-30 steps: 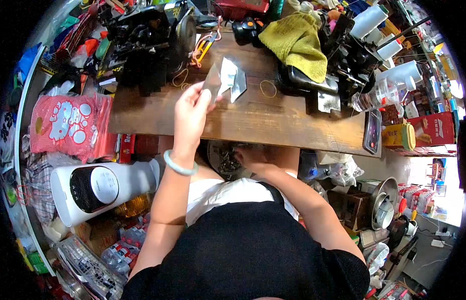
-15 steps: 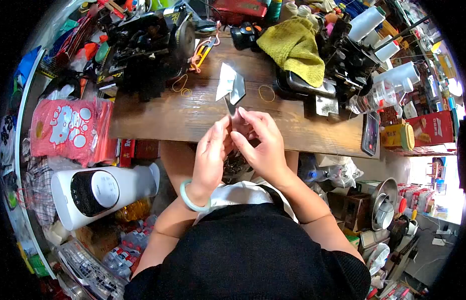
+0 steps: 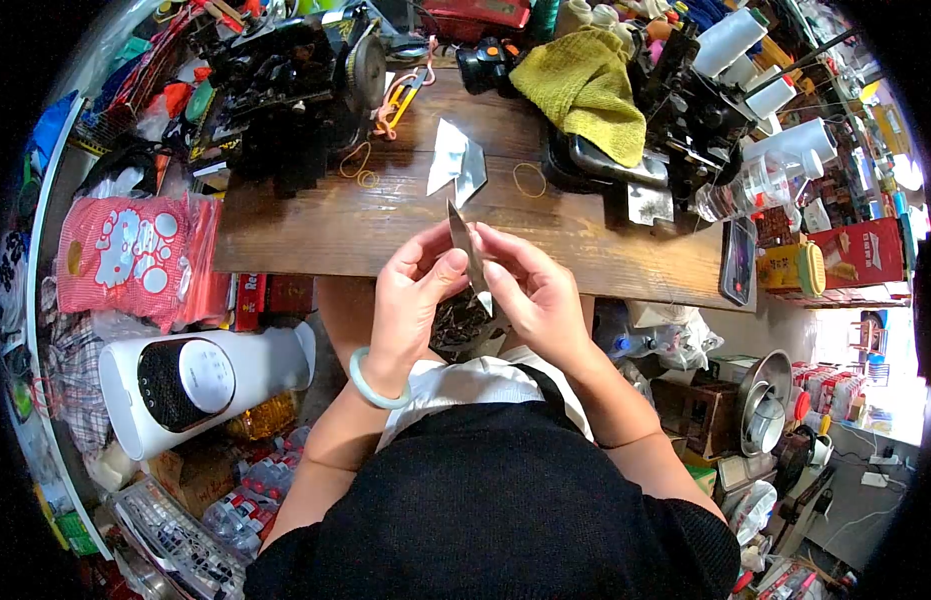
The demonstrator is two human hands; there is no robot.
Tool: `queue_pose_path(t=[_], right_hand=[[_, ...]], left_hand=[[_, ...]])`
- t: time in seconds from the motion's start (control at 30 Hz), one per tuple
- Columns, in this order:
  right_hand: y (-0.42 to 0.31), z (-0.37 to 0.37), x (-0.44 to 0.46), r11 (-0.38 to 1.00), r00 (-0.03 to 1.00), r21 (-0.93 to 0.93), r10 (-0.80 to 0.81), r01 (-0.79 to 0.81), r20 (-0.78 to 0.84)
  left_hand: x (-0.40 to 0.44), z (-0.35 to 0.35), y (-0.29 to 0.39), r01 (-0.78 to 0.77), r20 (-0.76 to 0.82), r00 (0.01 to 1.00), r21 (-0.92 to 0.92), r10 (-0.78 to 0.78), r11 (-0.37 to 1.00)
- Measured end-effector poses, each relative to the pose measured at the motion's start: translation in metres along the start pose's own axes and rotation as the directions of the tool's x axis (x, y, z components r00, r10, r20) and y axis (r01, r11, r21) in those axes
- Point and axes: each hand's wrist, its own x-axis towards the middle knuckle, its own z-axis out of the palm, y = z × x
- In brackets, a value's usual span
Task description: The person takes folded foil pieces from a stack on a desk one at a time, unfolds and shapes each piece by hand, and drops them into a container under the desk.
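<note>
Both hands meet just in front of the table's front edge. A thin, pointed, shiny flat piece [image 3: 467, 250] stands between them, its tip toward the table. My left hand [image 3: 415, 290], with a pale bracelet on the wrist, pinches it from the left with thumb and fingers. From the right, my right hand [image 3: 530, 290] has its thumb and fingers closed on the same piece. Beyond the hands, folded silvery pieces [image 3: 456, 165] lie on the wooden table [image 3: 315, 235]. One rubber band [image 3: 530, 180] lies to their right, another [image 3: 359, 168] to their left.
Black machinery [image 3: 285, 100] stands at the table's back left, beside orange-handled snips [image 3: 400, 100]. A yellow-green towel [image 3: 585, 90] covers part of a black machine at the right. A phone [image 3: 738, 262] lies at the right edge. A white appliance [image 3: 200, 385] is at the lower left.
My left hand has come down from over the table to my right hand, which has risen from my lap. The pointed piece is now upright between both hands.
</note>
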Motion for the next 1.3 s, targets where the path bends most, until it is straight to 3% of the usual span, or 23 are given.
queue_pose_path(t=[0.07, 0.13, 0.17, 0.27, 0.4, 0.53, 0.6, 0.63, 0.67, 0.77, 0.8, 0.87, 0.93, 1.07, 1.1, 1.17, 1.27, 1.3], right_hand=[[-0.001, -0.003, 0.000, 0.984, 0.997, -0.165, -0.072, 0.072, 0.007], [-0.003, -0.004, 0.002, 0.826, 0.960, -0.494, -0.270, 0.271, 0.075], [0.002, -0.003, 0.004, 0.667, 0.891, -0.619, -0.435, 0.414, 0.127], [-0.009, 0.006, 0.002, 0.573, 0.866, -0.693, -0.475, 0.437, 0.153], [-0.007, 0.006, 0.002, 0.550, 0.851, -0.721, -0.514, 0.422, 0.107], [0.001, 0.003, 0.000, 0.704, 0.889, -0.610, -0.458, 0.364, 0.002], [0.003, 0.005, 0.000, 0.893, 0.943, -0.377, -0.310, 0.244, -0.123], [-0.006, 0.003, -0.002, 0.839, 0.942, -0.494, -0.320, 0.230, -0.105], [-0.005, 0.004, -0.002, 0.839, 0.941, -0.494, -0.320, 0.230, -0.106], [0.004, 0.005, -0.001, 0.908, 0.918, -0.352, -0.319, 0.226, -0.235], [0.001, 0.010, -0.003, 0.984, 0.930, -0.101, -0.173, 0.148, -0.324], [0.011, 0.007, -0.004, 0.986, 0.920, -0.027, -0.162, 0.164, -0.357], [0.018, 0.008, -0.006, 0.987, 0.917, 0.073, -0.106, 0.145, -0.385], [0.014, 0.008, -0.008, 0.945, 0.931, 0.296, -0.021, 0.137, -0.364], [0.013, 0.009, -0.007, 0.945, 0.931, 0.295, -0.022, 0.137, -0.364], [0.014, 0.013, -0.006, 0.916, 0.889, 0.323, -0.071, 0.237, -0.452], [0.023, 0.015, -0.008, 0.880, 0.887, 0.356, -0.137, 0.314, -0.442], [0.018, 0.015, -0.009, 0.926, 0.888, 0.284, -0.103, 0.250, -0.448]], left_hand=[[-0.001, 0.006, 0.002, -0.094, 0.016, 0.995, 0.020, 0.093, 0.995], [0.002, 0.003, -0.002, -0.282, 0.059, 0.959, 0.274, 0.276, 0.919], [0.000, 0.007, -0.002, -0.271, 0.028, 0.961, 0.274, 0.274, 0.923], [0.004, 0.006, -0.008, -0.261, 0.025, 0.965, 0.167, 0.260, 0.951], [0.001, 0.015, -0.012, -0.304, -0.018, 0.949, 0.203, 0.314, 0.931], [-0.003, 0.020, -0.020, -0.365, -0.023, 0.926, 0.209, 0.378, 0.907], [-0.004, 0.019, -0.020, -0.350, -0.031, 0.930, 0.219, 0.365, 0.911], [-0.006, 0.023, -0.018, -0.337, -0.045, 0.935, 0.209, 0.353, 0.918], [-0.007, 0.024, -0.017, -0.323, -0.057, 0.939, 0.198, 0.340, 0.925], [-0.010, 0.025, -0.021, -0.321, -0.015, 0.943, 0.208, 0.332, 0.924], [-0.011, 0.025, -0.022, -0.305, -0.011, 0.949, 0.209, 0.314, 0.929], [-0.010, 0.024, -0.023, -0.306, 0.009, 0.951, 0.177, 0.310, 0.935], [-0.008, 0.026, -0.018, -0.296, -0.105, 0.946, 0.106, 0.307, 0.949], [-0.007, 0.025, -0.019, -0.375, -0.092, 0.907, 0.270, 0.411, 0.887], [-0.006, 0.030, -0.021, -0.399, -0.172, 0.879, 0.245, 0.445, 0.884], [-0.002, 0.024, -0.030, -0.431, -0.204, 0.855, 0.233, 0.477, 0.872], [-0.001, 0.024, -0.036, -0.476, -0.264, 0.817, 0.192, 0.512, 0.858], [-0.001, 0.024, -0.036, -0.473, -0.275, 0.824, 0.150, 0.496, 0.868]])
